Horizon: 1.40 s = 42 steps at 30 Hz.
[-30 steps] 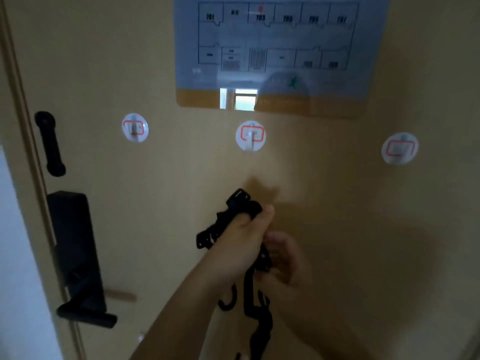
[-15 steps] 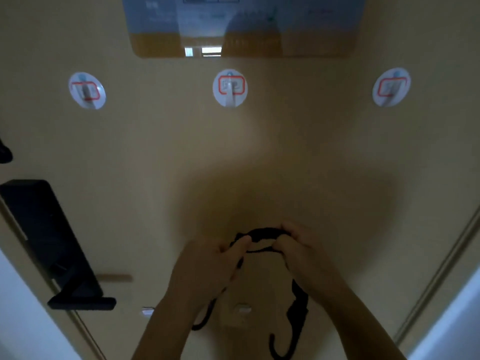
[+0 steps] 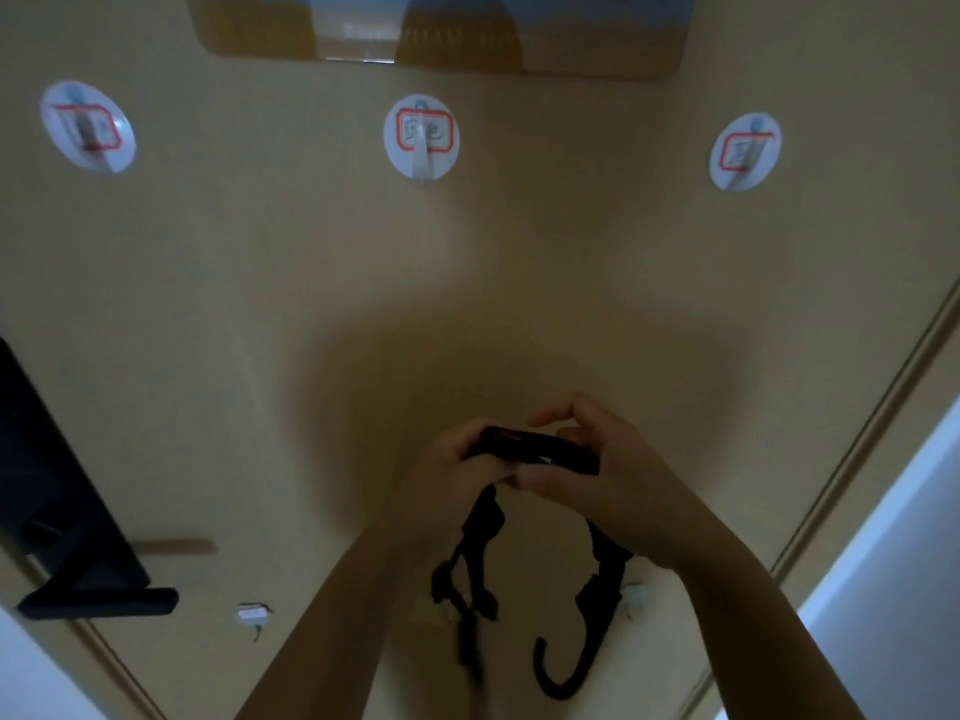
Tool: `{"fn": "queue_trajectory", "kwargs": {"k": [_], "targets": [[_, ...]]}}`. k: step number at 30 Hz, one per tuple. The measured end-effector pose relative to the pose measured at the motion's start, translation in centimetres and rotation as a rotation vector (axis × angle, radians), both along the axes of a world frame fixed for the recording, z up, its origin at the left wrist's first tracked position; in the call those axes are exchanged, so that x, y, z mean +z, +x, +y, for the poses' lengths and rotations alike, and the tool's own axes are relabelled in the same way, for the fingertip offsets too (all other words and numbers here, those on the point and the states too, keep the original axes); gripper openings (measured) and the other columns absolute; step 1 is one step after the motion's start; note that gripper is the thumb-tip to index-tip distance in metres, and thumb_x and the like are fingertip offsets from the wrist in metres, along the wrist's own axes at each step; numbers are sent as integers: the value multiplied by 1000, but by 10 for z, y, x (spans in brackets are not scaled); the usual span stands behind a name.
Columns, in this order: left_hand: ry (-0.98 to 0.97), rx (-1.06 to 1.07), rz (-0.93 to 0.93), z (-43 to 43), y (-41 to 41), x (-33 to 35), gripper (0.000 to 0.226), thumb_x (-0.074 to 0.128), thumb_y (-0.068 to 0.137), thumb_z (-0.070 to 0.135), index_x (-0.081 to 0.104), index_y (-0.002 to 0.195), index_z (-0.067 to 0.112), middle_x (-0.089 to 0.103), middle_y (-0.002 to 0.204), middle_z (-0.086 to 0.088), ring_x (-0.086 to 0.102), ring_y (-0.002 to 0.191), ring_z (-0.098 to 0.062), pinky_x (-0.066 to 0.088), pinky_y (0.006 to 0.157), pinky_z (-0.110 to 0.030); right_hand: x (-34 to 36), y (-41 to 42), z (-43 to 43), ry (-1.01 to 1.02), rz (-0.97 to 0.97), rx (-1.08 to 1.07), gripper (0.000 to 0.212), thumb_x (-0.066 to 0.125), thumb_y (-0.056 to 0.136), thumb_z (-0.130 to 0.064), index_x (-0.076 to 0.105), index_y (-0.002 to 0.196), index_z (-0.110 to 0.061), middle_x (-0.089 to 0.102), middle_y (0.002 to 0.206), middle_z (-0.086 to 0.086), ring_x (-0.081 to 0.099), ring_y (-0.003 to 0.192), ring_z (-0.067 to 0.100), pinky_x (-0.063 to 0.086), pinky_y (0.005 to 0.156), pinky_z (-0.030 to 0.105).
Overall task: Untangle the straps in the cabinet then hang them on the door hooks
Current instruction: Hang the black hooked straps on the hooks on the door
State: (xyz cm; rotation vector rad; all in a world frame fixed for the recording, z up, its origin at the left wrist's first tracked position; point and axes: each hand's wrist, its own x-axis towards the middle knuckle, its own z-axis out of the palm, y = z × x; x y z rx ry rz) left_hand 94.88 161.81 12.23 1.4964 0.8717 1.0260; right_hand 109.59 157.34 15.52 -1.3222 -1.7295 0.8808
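A person faces a door [image 3: 260, 304], hands raised well below its middle hook [image 3: 422, 137]. The black strap [image 3: 530, 449] held there may, I judge, snag or re-knot: two loose tails dangle beneath, one ending in a curved clip. The left hand [image 3: 447, 475] grips one end of the bunched section. The right hand [image 3: 597, 459] pinches the other with curled fingers, and the hands nearly touch.

Black lever handle [image 3: 104, 601] at left, poster [image 3: 249, 31] along top

Black straps [image 3: 535, 450] pulled level, two tangled ends dangling, three round white door hooks [image 3: 422, 140] in a row above.
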Motion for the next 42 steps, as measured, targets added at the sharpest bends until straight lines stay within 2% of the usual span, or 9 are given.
{"fn": "queue_trajectory", "kwargs": {"k": [4, 11, 14, 17, 21, 27, 32, 35, 42], "targets": [[14, -9, 169, 3, 1, 22, 8, 60, 87, 10, 66, 87, 4, 49, 43, 8, 41, 34, -7, 34, 40, -21, -3, 4, 3, 170, -172, -98, 27, 58, 87, -28, 43, 109, -33, 54, 71, -2, 47, 52, 2, 37, 50, 18], [245, 41, 269, 4, 8, 60, 18, 69, 77, 29, 57, 75, 42, 59, 51, 19, 44, 32, 1, 33, 40, -17, 4, 16, 10, 433, -231, -160, 24, 47, 94, -14, 55, 113, -26, 61, 99, -5, 54, 74, 8, 43, 65, 16], [185, -46, 337, 8, 14, 87, 8, 66, 81, 32, 62, 75, 36, 62, 53, 14, 41, 33, -1, 35, 37, -19, 14, 13, 15, 656, -269, -251, 48, 47, 93, -12, 35, 132, -38, 49, 114, -9, 47, 84, -1, 43, 72, 16], [97, -185, 260, 15, 20, 117, 5, 67, 81, 20, 64, 85, 23, 62, 53, 11, 39, 35, -3, 33, 36, -17, 36, 21, 22, 963, -426, -334, 32, 42, 85, -14, 42, 116, -21, 62, 103, 13, 48, 88, 13, 42, 75, 25], [93, -255, 150, 22, 30, 154, 24, 69, 76, 5, 61, 96, 15, 57, 52, 9, 33, 36, -3, 28, 35, -13, 73, 46, 29, 1097, -593, -367, 31, 45, 85, -15, 48, 115, -20, 66, 96, 12, 54, 85, 13, 46, 67, 26], [687, -60, 302, 24, 64, 214, 17, 72, 76, 10, 71, 85, 24, 66, 72, 12, 58, 53, 3, 44, 51, -5, 133, 92, 43, 1137, -727, -311, 28, 43, 84, -4, 67, 97, 1, 65, 75, 15, 64, 61, 29, 53, 51, 37], [1357, 204, 758, 31, 100, 273, 32, 49, 91, 37, 64, 116, 22, 61, 101, -2, 56, 93, -14, 41, 78, -21, 205, 143, 54, 1275, -742, -321, 28, 44, 82, -8, 64, 100, 2, 63, 76, 12, 49, 77, 12, 38, 72, 17], [1478, 358, 766, 34, 123, 312, 39, 40, 94, 37, 58, 114, 9, 64, 99, -9, 59, 88, -22, 40, 75, -26, 258, 162, 58, 1284, -738, -336, 25, 42, 88, -8, 63, 100, -1, 54, 76, 1, 50, 68, 11, 29, 63, 14], [1468, 606, 540, 47, 155, 395, 11, 54, 90, 30, 48, 86, 22, 48, 69, 12, 44, 60, 0, 35, 55, -6, 359, 186, 77, 1314, -552, -268, 19, 44, 95, -16, 57, 82, -21, 52, 68, -8, 49, 62, 3, 36, 59, 13]]}}
